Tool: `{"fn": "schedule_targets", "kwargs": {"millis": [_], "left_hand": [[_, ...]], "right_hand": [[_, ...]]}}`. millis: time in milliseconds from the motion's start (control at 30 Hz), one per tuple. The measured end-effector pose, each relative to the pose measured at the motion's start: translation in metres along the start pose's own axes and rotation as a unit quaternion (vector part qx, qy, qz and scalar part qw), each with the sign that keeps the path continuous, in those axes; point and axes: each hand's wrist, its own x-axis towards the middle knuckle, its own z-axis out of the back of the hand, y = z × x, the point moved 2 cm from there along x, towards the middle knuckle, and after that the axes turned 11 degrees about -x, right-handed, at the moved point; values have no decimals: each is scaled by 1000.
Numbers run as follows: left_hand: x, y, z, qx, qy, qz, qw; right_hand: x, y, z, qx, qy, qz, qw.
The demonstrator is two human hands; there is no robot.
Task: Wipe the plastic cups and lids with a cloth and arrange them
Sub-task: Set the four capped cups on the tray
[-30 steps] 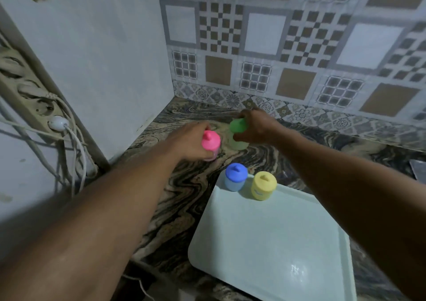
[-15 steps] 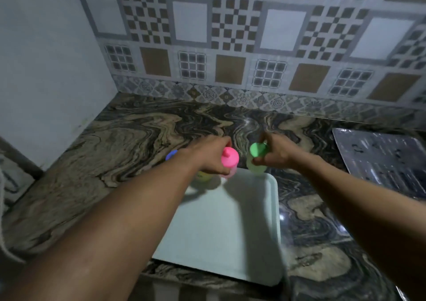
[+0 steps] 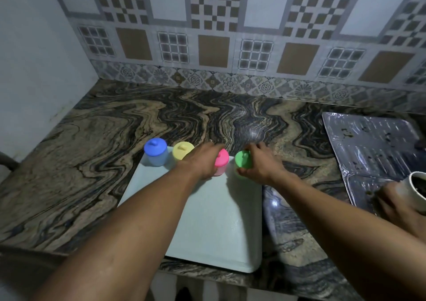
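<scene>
Both lidded cups have come over onto the far edge of the tray [image 3: 207, 220]: left hand [image 3: 202, 162] grasps the pink cup [image 3: 221, 162], right hand [image 3: 258, 164] the green cup [image 3: 243, 161], beside the blue cup [image 3: 156, 152] and yellow cup [image 3: 182, 151]. Arranging looks nearly finished.

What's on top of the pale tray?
Along the far edge of the pale tray stand a blue-lidded cup, a yellow-lidded cup and a pink-lidded cup. The green-lidded cup's base is covered by the right hand.
</scene>
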Motion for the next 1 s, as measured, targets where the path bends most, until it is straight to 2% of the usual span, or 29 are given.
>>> {"fn": "schedule_targets", "kwargs": {"millis": [233, 400, 500, 567, 633, 733, 833, 900, 1000], "left_hand": [[-13, -3, 8, -7, -17, 16, 1000], [-35, -10, 25, 20, -75, 4, 997], [-58, -14, 32, 39, -118, 3, 992], [-73, -9, 29, 47, -118, 18, 992], [-90, 3, 23, 54, -88, 41, 994], [-116, 26, 9, 49, -30, 101, 993], [-142, 51, -5, 36, 41, 173, 983], [-158, 68, -14, 31, 65, 205, 976], [-176, 87, -22, 24, 75, 215, 973]], "right_hand": [[-4, 0, 2, -13, -4, 1, 1000], [-19, 13, 19, -38, -165, 71, 983], [-29, 33, 19, -39, -195, 140, 970], [-37, 49, 10, -10, -157, 191, 969], [-49, 66, -3, 2, -80, 227, 971], [-69, 88, -29, -29, 36, 266, 963], [-91, 102, -53, -69, 113, 278, 951], [-104, 108, -66, -114, 119, 283, 945], [-114, 113, -80, -177, 85, 299, 934]]}}
